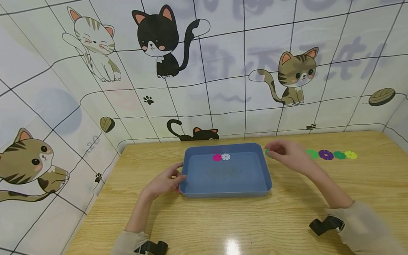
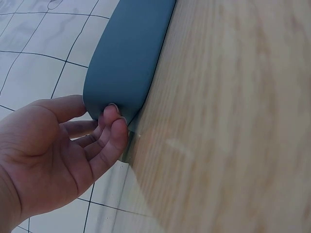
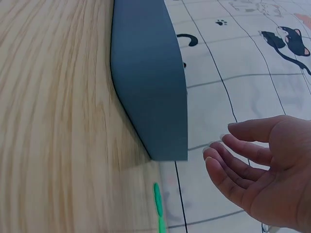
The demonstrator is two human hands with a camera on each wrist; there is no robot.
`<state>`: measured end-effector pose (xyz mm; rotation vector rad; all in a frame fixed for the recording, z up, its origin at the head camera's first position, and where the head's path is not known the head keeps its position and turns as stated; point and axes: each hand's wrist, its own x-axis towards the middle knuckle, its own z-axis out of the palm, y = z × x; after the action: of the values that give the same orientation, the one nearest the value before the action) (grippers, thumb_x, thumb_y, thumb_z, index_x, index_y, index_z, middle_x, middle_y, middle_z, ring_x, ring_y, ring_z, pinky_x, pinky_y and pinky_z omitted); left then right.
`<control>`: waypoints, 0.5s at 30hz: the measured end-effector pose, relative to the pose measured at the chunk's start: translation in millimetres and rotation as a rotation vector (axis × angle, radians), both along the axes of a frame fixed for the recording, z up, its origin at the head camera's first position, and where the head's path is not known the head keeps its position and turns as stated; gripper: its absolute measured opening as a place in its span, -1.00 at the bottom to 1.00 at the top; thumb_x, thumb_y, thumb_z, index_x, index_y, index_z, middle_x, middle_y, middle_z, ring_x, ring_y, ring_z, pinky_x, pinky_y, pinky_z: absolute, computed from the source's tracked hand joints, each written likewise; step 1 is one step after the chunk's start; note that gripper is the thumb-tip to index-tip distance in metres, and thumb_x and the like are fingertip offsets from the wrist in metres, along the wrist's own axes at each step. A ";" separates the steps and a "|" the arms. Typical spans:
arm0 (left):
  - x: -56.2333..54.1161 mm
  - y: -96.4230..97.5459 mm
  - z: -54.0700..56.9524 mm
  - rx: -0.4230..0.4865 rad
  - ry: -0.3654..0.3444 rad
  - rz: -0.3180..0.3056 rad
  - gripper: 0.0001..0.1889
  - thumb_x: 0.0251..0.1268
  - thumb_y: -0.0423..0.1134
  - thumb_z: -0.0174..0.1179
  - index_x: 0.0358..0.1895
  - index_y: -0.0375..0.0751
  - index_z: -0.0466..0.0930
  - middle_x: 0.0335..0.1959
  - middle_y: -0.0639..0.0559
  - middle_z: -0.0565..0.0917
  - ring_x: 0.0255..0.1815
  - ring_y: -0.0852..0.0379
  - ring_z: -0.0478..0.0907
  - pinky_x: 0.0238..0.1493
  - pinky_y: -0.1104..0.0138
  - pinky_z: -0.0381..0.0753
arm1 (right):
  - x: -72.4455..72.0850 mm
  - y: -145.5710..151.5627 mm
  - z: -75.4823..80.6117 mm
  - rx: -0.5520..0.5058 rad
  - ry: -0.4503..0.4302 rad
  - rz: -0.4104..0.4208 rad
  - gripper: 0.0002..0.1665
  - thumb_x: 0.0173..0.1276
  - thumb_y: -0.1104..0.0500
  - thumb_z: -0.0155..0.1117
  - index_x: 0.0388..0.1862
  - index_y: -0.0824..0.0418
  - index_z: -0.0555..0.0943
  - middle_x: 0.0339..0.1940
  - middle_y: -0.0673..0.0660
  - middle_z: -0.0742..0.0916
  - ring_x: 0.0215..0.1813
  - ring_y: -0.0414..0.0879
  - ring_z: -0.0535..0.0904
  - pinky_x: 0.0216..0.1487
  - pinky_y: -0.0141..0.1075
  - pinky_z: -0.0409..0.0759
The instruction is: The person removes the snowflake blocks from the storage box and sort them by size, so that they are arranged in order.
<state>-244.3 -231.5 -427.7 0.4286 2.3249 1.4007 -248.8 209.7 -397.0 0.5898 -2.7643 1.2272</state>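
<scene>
A shallow blue tray (image 1: 225, 194) stands on the table. Its left end is held by my left hand (image 1: 165, 180), whose curled fingers lie against the outer wall, as the left wrist view shows. Inside the tray, towards its back, a pink disc (image 1: 217, 157) and a white notched disc (image 1: 225, 157) lie side by side. My right hand (image 1: 290, 155) hovers just beyond the tray's right side, near a green disc (image 1: 268, 153) partly hidden by the fingers. In the right wrist view nothing shows between its loosely bent fingers, and a green piece (image 3: 158, 199) lies by the tray's corner.
To the right of my right hand runs a row of flat discs: light green (image 1: 312, 154), purple (image 1: 326, 154), teal (image 1: 339, 155) and yellow (image 1: 351, 155). The wooden table (image 1: 210, 224) meets a white wall cloth (image 1: 223, 99) with cat drawings behind and at the sides.
</scene>
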 end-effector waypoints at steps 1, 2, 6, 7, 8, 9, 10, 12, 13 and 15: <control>0.0 0.1 0.0 -0.001 0.002 -0.002 -0.29 0.59 -0.24 0.07 0.60 -0.38 -0.06 -0.23 -0.22 0.52 -0.44 -0.01 0.64 -0.17 0.19 0.66 | -1.4 -4.0 -1.0 -0.006 -0.002 0.011 -0.67 0.52 0.17 0.25 0.13 0.36 0.62 -0.08 0.21 0.75 -0.07 0.07 0.69 -0.09 -0.21 0.63; 0.0 0.4 0.1 -0.002 0.003 -0.002 -0.30 0.59 -0.24 0.07 0.60 -0.37 -0.06 -0.23 -0.22 0.52 -0.44 -0.01 0.64 -0.17 0.19 0.66 | -2.9 -8.0 -2.2 -0.015 -0.003 0.027 -0.67 0.52 0.18 0.25 0.12 0.36 0.62 -0.08 0.21 0.75 -0.07 0.07 0.69 -0.08 -0.21 0.63; 0.2 0.7 0.5 0.002 0.006 -0.004 -0.30 0.59 -0.26 0.06 0.60 -0.38 -0.06 -0.23 -0.24 0.51 -0.44 -0.06 0.65 -0.17 0.13 0.68 | -10.3 -24.0 -9.1 -0.044 -0.003 0.083 -0.70 0.51 0.21 0.26 0.10 0.36 0.63 -0.06 0.21 0.74 -0.08 0.04 0.68 -0.08 -0.23 0.63; 0.2 0.6 0.5 0.003 0.007 -0.005 -0.30 0.59 -0.27 0.06 0.60 -0.39 -0.06 -0.22 -0.24 0.51 -0.44 -0.08 0.65 -0.17 0.11 0.68 | -12.3 -28.1 -11.0 -0.048 0.001 0.093 -0.71 0.50 0.22 0.27 0.10 0.36 0.63 -0.06 0.21 0.74 -0.08 0.03 0.68 -0.08 -0.24 0.63; 0.1 0.6 0.3 0.004 0.006 -0.005 -0.30 0.59 -0.27 0.06 0.60 -0.39 -0.06 -0.22 -0.24 0.51 -0.44 -0.09 0.65 -0.17 0.10 0.69 | -14.2 -32.3 -12.5 -0.053 0.004 0.104 -0.71 0.49 0.23 0.27 0.09 0.37 0.63 -0.05 0.22 0.74 -0.07 0.03 0.68 -0.07 -0.23 0.63; 0.1 0.5 0.1 0.005 0.005 -0.005 -0.30 0.59 -0.27 0.06 0.60 -0.39 -0.06 -0.22 -0.25 0.51 -0.44 -0.10 0.65 -0.16 0.08 0.69 | -16.2 -36.6 -14.2 -0.054 0.007 0.111 -0.71 0.48 0.24 0.28 0.09 0.37 0.64 -0.05 0.22 0.74 -0.07 0.03 0.68 -0.06 -0.22 0.63; -0.1 0.6 0.1 0.005 0.004 -0.007 -0.30 0.59 -0.27 0.06 0.60 -0.39 -0.07 -0.22 -0.25 0.51 -0.43 -0.11 0.66 -0.16 0.08 0.69 | -17.9 -40.7 -15.8 -0.053 0.009 0.117 -0.71 0.48 0.24 0.28 0.09 0.37 0.64 -0.05 0.22 0.74 -0.07 0.03 0.67 -0.05 -0.21 0.63; -0.5 0.5 0.0 0.006 0.004 -0.009 -0.30 0.60 -0.27 0.06 0.60 -0.39 -0.07 -0.22 -0.25 0.51 -0.43 -0.12 0.66 -0.15 0.08 0.69 | -21.3 -48.4 -18.7 -0.058 0.004 0.129 -0.70 0.47 0.26 0.28 0.10 0.39 0.63 -0.05 0.23 0.74 -0.06 0.04 0.67 -0.03 -0.15 0.63; -0.6 0.4 0.1 0.004 0.003 -0.009 -0.30 0.60 -0.26 0.06 0.60 -0.38 -0.07 -0.22 -0.24 0.51 -0.43 -0.12 0.66 -0.15 0.08 0.69 | -23.0 -52.0 -20.0 -0.059 0.001 0.136 -0.69 0.47 0.27 0.28 0.11 0.40 0.63 -0.04 0.25 0.74 -0.05 0.05 0.67 -0.02 -0.13 0.64; -0.4 0.2 0.2 0.000 0.000 -0.008 -0.30 0.60 -0.26 0.06 0.60 -0.38 -0.07 -0.21 -0.24 0.51 -0.42 -0.11 0.67 -0.14 0.09 0.69 | -26.1 -58.5 -22.9 -0.064 -0.013 0.141 -0.67 0.47 0.27 0.28 0.13 0.41 0.62 -0.02 0.28 0.73 -0.04 0.07 0.67 0.00 -0.11 0.63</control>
<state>-244.7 -231.3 -427.5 0.4372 2.3208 1.3969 -274.9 151.1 -419.9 0.7854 -2.7224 1.3458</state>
